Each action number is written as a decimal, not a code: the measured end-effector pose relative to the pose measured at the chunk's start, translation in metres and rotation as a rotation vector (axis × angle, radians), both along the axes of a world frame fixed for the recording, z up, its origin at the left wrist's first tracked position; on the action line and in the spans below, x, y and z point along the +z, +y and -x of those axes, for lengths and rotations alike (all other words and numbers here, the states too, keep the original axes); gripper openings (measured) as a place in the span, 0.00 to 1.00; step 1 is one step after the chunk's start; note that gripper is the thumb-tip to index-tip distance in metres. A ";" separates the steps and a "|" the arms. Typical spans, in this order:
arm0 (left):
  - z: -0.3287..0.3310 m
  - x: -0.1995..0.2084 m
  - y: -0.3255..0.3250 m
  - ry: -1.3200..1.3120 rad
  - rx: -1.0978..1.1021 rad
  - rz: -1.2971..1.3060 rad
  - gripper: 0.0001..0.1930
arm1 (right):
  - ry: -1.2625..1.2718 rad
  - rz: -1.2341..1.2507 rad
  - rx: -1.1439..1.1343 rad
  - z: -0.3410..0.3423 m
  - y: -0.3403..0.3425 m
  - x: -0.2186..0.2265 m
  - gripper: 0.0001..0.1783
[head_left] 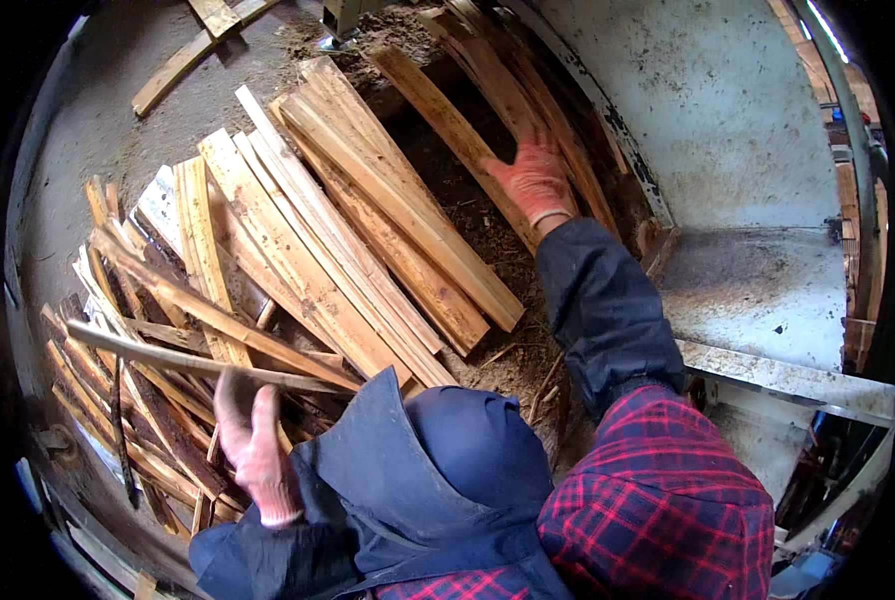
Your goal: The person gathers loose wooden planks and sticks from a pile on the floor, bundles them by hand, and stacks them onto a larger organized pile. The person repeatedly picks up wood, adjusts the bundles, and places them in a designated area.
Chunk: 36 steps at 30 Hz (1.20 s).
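Observation:
My right hand (536,182), in a reddish work glove, lies over a long rough wooden board (493,85) at the upper right. Its thumb is spread toward a second board (448,125), and its fingers lie flat on the wood. My left hand (253,445), gloved too, is raised over the scrap pile at the lower left. Its thumb stands apart from the fingers, which motion smears. A thin wooden strip (178,360) crosses just beyond these fingertips; whether they touch it I cannot tell.
Several pale boards (398,210) lie side by side in the middle. Thin, bark-edged wood strips (148,420) are heaped at the left. Sawdust (478,215) covers the ground between boards. A pale metal machine panel (718,130) with a ledge (788,380) stands at the right.

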<state>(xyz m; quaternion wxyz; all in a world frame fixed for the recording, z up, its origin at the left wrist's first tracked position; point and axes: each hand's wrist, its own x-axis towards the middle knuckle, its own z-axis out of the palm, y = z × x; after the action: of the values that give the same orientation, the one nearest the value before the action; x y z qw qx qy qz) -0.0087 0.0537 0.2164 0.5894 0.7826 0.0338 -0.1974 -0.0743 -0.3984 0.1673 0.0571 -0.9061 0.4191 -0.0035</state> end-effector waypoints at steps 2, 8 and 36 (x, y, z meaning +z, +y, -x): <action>-0.003 -0.013 -0.034 0.123 -0.009 0.073 0.28 | 0.191 -0.076 -0.175 0.019 -0.026 -0.022 0.63; -0.014 -0.026 -0.077 -0.380 -0.305 -0.340 0.28 | 0.074 -0.110 -0.050 0.056 -0.070 -0.078 0.63; -0.105 -0.036 -0.015 -0.467 -0.605 -1.233 0.44 | -0.473 -0.406 0.477 -0.065 0.169 -0.017 0.35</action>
<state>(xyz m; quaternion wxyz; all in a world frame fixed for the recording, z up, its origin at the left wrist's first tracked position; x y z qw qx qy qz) 0.0959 0.0391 0.1801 -0.0475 0.9694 -0.2060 -0.1246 -0.0089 -0.2294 0.1500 0.3294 -0.9225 0.1642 -0.1161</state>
